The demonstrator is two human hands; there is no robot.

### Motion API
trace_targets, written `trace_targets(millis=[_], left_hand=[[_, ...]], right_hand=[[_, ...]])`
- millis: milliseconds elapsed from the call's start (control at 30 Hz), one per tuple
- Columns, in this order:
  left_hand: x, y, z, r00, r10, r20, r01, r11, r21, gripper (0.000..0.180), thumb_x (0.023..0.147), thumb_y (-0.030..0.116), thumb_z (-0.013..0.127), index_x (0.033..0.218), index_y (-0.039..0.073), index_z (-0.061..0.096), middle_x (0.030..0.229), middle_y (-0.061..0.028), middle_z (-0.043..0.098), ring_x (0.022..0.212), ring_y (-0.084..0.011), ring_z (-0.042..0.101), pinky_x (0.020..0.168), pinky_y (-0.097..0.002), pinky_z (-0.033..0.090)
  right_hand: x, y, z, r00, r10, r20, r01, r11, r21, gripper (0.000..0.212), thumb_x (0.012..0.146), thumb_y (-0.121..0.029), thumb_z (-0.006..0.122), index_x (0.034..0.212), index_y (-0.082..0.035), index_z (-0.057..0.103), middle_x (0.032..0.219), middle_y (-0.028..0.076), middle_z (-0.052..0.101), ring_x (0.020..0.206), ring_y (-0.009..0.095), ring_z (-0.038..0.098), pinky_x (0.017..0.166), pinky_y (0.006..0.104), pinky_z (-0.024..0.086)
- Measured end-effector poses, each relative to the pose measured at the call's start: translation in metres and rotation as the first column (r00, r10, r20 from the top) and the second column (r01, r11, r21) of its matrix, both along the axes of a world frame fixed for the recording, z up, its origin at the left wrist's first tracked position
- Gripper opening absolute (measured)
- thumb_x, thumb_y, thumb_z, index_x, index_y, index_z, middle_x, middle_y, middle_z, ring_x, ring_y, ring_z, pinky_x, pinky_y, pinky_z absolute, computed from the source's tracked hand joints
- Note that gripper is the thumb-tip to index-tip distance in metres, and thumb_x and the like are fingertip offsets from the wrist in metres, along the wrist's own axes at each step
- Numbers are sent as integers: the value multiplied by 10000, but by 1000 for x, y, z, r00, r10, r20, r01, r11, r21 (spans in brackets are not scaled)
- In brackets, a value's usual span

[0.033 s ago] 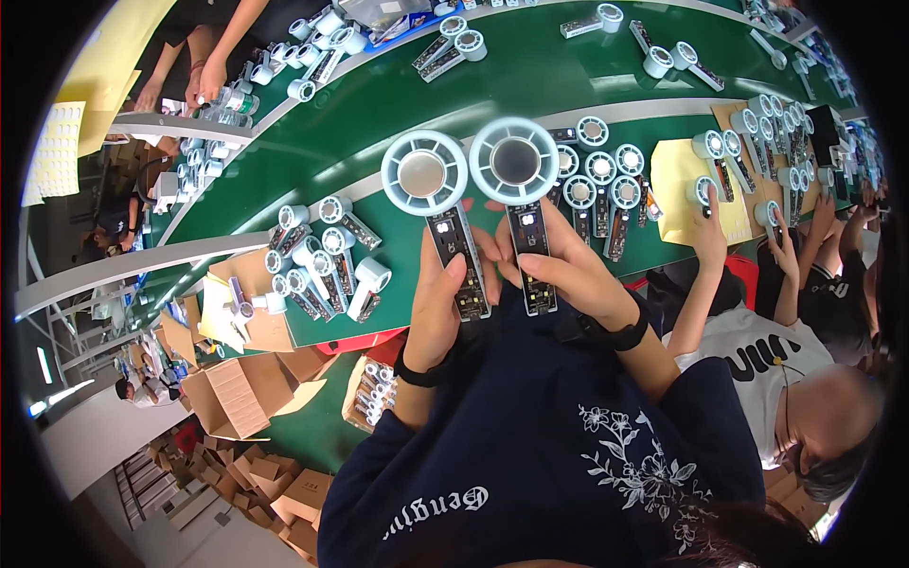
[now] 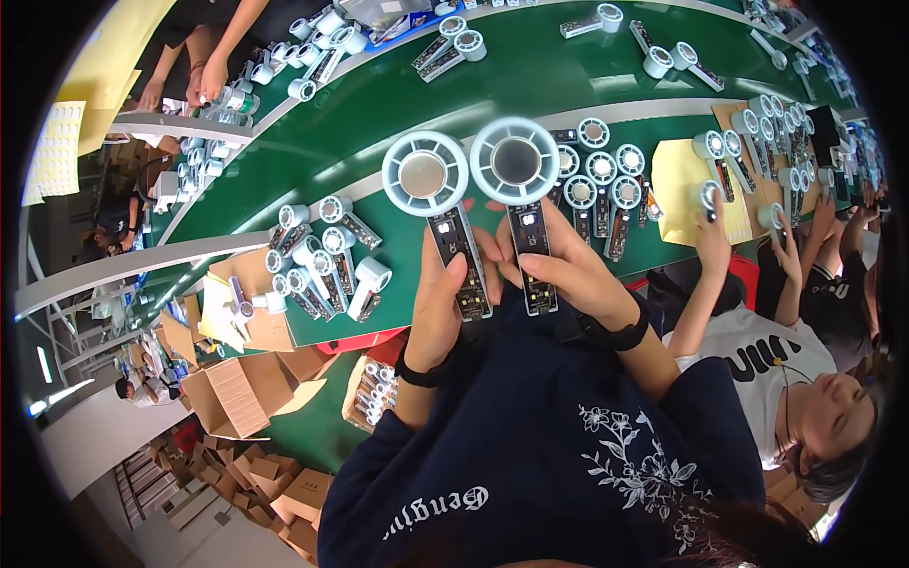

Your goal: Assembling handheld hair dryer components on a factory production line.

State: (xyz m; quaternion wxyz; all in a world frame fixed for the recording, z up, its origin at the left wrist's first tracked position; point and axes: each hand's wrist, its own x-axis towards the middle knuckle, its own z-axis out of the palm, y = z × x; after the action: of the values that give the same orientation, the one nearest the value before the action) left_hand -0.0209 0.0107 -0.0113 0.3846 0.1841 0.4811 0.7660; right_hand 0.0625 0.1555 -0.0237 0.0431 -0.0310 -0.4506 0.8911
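My left hand [image 2: 436,308] is closed around the handle of a pale blue handheld fan [image 2: 422,175], its thumb lying on the bare circuit board. In my right hand [image 2: 579,270] is a matching handheld fan [image 2: 517,163], gripped likewise with the thumb on its board. Both fans stand upright side by side, round heads at the top and almost touching. The handle fronts are off, so dark boards with small parts show. Some of the fingers are hidden behind the handles. Right of my right hand lies a group of similar fans [image 2: 600,168] on the green table.
More fans [image 2: 333,241] lie in a pile at the left of the green table [image 2: 398,227]. An open cardboard box [image 2: 237,393] and a carton of fans [image 2: 374,393] are below it. At the right a co-worker's hand [image 2: 712,248] holds a fan near yellow paper [image 2: 674,208].
My hands and both fans have hardly moved. The co-worker at the right has shifted their hands and fans slightly, and their head has turned.
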Motion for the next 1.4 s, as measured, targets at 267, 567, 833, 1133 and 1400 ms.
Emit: trace_targets(millis=[267, 567, 833, 1133, 1400], left_hand=[[-3, -3, -9, 1000, -27, 11, 27, 999, -30, 578, 925, 288, 461, 1367, 2, 220, 963, -117, 516, 654, -150, 537, 564, -248, 452], [1, 0, -6, 1000, 1, -8, -1, 1000, -30, 512, 959, 284, 403, 1350, 2, 231, 961, -127, 509, 639, -153, 541, 516, -256, 465], [4, 2, -13, 996, 70, 57, -70, 998, -6, 458, 974, 338, 356, 1295, 20, 279, 939, -124, 515, 613, -147, 533, 514, -250, 454], [5, 7, -10, 993, 116, 19, -114, 990, -77, 480, 955, 345, 397, 1294, 22, 290, 907, -117, 524, 586, -143, 532, 465, -232, 435], [5, 9, -12, 992, 123, 27, -121, 990, -75, 493, 948, 336, 402, 1302, 14, 282, 886, -114, 524, 583, -143, 536, 444, -229, 432]], right_hand=[[-2, -2, -2, 1000, 7, -12, -8, 1000, -29, 582, 866, -185, 544, 1349, 8, 285, 937, 46, 482, 722, 99, 477, 705, 238, 397], [-4, 0, -6, 1000, 16, -2, -16, 999, -39, 546, 889, -193, 504, 1349, 6, 290, 936, 50, 474, 730, 98, 472, 695, 233, 392], [-4, 1, -8, 999, 21, 36, -20, 1000, -21, 495, 917, -211, 446, 1338, 9, 305, 926, 58, 476, 713, 98, 466, 676, 223, 383], [-3, 2, -7, 999, 9, 33, -9, 1000, 3, 392, 923, -157, 408, 1277, 3, 350, 923, 60, 478, 697, 102, 467, 642, 221, 387], [-3, 3, -5, 999, -36, 39, 30, 989, 144, 394, 921, -128, 408, 1287, 4, 345, 960, 48, 481, 755, 99, 469, 763, 242, 400]])
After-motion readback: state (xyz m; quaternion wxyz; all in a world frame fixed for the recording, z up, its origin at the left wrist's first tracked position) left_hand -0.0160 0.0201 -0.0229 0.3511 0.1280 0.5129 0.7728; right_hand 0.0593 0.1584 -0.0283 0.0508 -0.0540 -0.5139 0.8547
